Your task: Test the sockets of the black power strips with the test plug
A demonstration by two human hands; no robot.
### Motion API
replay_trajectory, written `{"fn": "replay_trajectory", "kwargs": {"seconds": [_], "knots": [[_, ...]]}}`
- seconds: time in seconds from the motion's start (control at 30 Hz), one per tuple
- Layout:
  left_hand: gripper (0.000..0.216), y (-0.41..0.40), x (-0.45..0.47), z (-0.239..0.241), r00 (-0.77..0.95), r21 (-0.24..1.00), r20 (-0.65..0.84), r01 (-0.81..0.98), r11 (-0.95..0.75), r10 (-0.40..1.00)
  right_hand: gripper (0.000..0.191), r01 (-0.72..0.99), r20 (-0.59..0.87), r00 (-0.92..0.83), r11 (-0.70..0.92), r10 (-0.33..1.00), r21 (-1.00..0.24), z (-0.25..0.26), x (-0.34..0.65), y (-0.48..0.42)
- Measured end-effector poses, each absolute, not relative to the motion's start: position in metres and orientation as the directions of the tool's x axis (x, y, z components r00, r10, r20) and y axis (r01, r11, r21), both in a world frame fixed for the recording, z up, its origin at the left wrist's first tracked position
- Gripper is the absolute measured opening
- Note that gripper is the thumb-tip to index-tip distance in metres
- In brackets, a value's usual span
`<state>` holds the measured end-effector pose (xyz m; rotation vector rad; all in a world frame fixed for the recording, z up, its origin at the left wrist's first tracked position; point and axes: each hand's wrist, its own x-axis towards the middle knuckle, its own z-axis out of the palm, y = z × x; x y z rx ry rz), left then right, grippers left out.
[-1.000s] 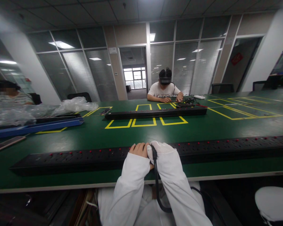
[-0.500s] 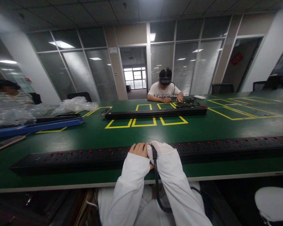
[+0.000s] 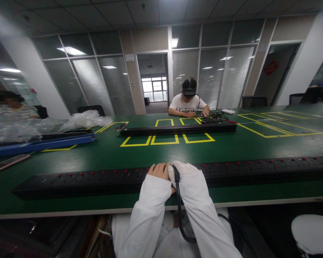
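Note:
A long black power strip (image 3: 97, 181) with a row of red buttons lies across the near part of the table. My bare left hand (image 3: 159, 172) is closed over the strip's middle, fingers bent together on its top. Pressed against it is my right hand (image 3: 187, 169), in a white dotted glove, also closed. From between its thumb and fingers comes the ribbed end of a black power cord (image 3: 178, 197), which hangs past the table edge into my lap. The cord's tip is hidden in the glove, and the strip beneath both hands is covered.
A second power strip (image 3: 177, 129) lies farther back on the green table (image 3: 110, 157) among yellow tape outlines. Across sits a person (image 3: 188, 102) beside tangled cables. At left are clear plastic wrap (image 3: 83, 120), a blue channel (image 3: 43, 147) and a phone (image 3: 8, 163). A white stool (image 3: 313, 233) stands lower right.

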<state>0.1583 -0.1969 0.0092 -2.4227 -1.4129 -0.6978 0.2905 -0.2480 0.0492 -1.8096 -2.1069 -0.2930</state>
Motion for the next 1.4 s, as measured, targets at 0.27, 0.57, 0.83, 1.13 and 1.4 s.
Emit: {"fn": "replay_trajectory", "kwargs": {"seconds": [0.27,0.57,0.83,1.13,1.4], "knots": [[0.069,-0.1963,0.1579,0.0099,0.419,0.025,0.519,0.864,-0.503,0.745,0.036,0.979,0.410,-0.086,0.153,0.908,-0.133,0.0587,0.2868,-0.2387],[0.070,-0.1958,0.1585,0.0086,0.413,0.022,0.522,0.868,-0.496,0.746,0.040,0.971,0.432,-0.080,0.169,0.898,-0.172,0.0573,0.2870,-0.2395],[0.069,-0.1960,0.1583,0.0080,0.412,0.020,0.537,0.866,-0.500,0.736,0.039,0.969,0.437,-0.076,0.169,0.896,-0.178,0.0557,0.2871,-0.2376],[0.068,-0.1958,0.1585,0.0078,0.408,0.026,0.546,0.865,-0.502,0.731,0.040,0.971,0.436,-0.075,0.165,0.897,-0.172,0.0576,0.2872,-0.2391],[0.069,-0.1955,0.1587,0.0069,0.402,0.029,0.556,0.865,-0.501,0.727,0.040,0.977,0.423,-0.076,0.152,0.903,-0.149,0.0581,0.2873,-0.2386]]}}
